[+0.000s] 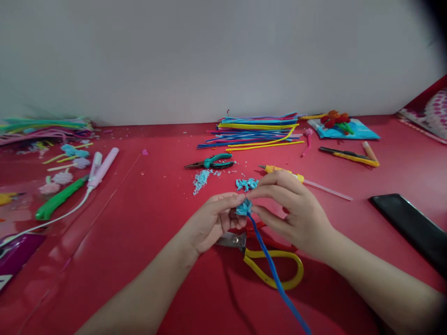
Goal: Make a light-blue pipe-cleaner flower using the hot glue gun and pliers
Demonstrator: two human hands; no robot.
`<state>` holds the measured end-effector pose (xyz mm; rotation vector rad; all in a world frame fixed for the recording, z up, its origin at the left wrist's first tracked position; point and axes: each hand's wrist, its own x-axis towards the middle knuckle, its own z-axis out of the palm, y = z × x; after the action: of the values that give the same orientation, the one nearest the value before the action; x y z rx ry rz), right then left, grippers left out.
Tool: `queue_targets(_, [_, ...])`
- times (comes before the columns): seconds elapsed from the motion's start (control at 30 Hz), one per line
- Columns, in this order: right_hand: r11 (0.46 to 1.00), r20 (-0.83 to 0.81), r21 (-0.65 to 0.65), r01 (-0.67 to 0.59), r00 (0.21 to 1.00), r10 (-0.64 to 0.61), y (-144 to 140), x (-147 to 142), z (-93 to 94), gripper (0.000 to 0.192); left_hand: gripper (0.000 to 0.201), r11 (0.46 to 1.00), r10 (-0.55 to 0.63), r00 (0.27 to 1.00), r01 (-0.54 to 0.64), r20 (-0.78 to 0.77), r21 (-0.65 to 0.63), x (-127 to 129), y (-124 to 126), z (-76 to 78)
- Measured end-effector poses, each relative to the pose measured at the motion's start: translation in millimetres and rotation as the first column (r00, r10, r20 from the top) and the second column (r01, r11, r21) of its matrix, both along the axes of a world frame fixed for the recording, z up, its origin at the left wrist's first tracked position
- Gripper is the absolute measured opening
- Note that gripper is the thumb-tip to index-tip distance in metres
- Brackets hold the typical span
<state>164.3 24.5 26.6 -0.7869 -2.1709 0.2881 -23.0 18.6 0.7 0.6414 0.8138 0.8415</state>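
My left hand pinches a light-blue pipe-cleaner flower between thumb and fingers. A long dark-blue pipe-cleaner stem runs from the flower down toward the lower right. At the flower's right side, my right hand has its thumb and fingertips bent close to the petals; whether something small is between them I cannot make out. Below the hands lie scissors with one yellow and one red handle, partly covered. Just beyond the fingers is a small pile of light-blue cut pieces.
Teal-handled pliers, blue trimmings and a yellow glue gun lie behind the hands. Bundled pipe cleaners rest by the wall. A utility knife and black phone are rightward; a pink corded tool is leftward.
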Motion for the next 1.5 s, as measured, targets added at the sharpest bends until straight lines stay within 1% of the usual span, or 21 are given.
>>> queue_targets(0.17, [0.999, 0.006, 0.038, -0.014, 1.000, 0.013, 1.2, 3.8, 4.6, 0.017, 0.017, 0.999, -0.009, 1.000, 0.009, -0.015, 0.043, -2.0, -0.2, 1.2])
queue_targets(0.23, [0.999, -0.005, 0.037, -0.011, 1.000, 0.012, 0.0, 3.8, 6.0, 0.015, 0.016, 0.998, 0.012, 1.000, -0.011, -0.019, 0.054, -1.6, -0.1, 2.6])
queue_targets(0.3, [1.000, -0.053, -0.006, 0.022, 0.998, -0.023, -1.6, 3.1, 7.8, 0.012, 0.014, 0.994, 0.073, 0.997, -0.072, -0.020, 0.081, -0.5, -0.2, 5.0])
queue_targets(0.37, [0.993, -0.109, -0.097, 0.061, 0.991, -0.072, -2.4, 2.1, 9.4, 0.010, 0.012, 0.979, 0.152, 0.988, -0.147, -0.024, 0.140, 0.8, -0.7, 8.2])
queue_targets(0.47, [0.960, -0.152, -0.270, 0.075, 0.981, -0.119, -1.8, 0.5, 9.7, 0.010, 0.019, 0.937, 0.258, 0.965, -0.238, -0.050, 0.256, 2.8, -2.6, 12.7])
queue_targets(0.53, [0.932, -0.164, -0.356, 0.065, 0.978, -0.131, -1.3, -0.6, 8.4, 0.008, 0.023, 0.902, 0.326, 0.942, -0.284, -0.081, 0.326, 4.1, -4.2, 13.9])
queue_targets(0.63, [0.912, -0.184, -0.407, 0.058, 0.972, -0.144, -2.2, -2.3, 6.4, 0.006, 0.027, 0.838, 0.386, 0.918, -0.308, -0.089, 0.450, 6.0, -6.5, 11.9])
queue_targets(0.73, [0.908, -0.204, -0.415, 0.056, 0.967, -0.153, -3.8, -4.0, 6.2, 0.006, 0.026, 0.795, 0.395, 0.915, -0.294, -0.085, 0.531, 7.5, -8.1, 8.0])
queue_targets(0.87, [0.894, -0.214, -0.445, 0.055, 0.963, -0.165, -3.8, -6.0, 6.9, 0.010, 0.025, 0.781, 0.393, 0.914, -0.274, -0.100, 0.561, 8.5, -9.3, 5.4])
queue_targets(1.07, [0.858, -0.221, -0.511, 0.046, 0.958, -0.183, -1.6, -6.1, 5.2, 0.011, 0.024, 0.736, 0.431, 0.895, -0.274, -0.115, 0.619, 9.6, -10.1, 5.5])
queue_targets(1.23, [0.842, -0.210, -0.537, 0.047, 0.959, -0.188, -0.7, -6.3, 4.3, 0.012, 0.024, 0.721, 0.433, 0.892, -0.259, -0.126, 0.642, 9.3, -9.8, 3.4])
queue_targets(1.37, [0.841, -0.223, -0.540, 0.041, 0.956, -0.190, -0.5, -6.9, 2.3, 0.012, 0.022, 0.725, 0.433, 0.892, -0.258, -0.130, 0.639, 9.5, -10.2, 3.6])
queue_targets(1.5, [0.845, -0.221, -0.532, 0.046, 0.956, -0.191, 0.1, -7.2, 2.6, 0.012, 0.021, 0.761, 0.421, 0.899, -0.278, -0.119, 0.586, 9.7, -11.0, 4.3])
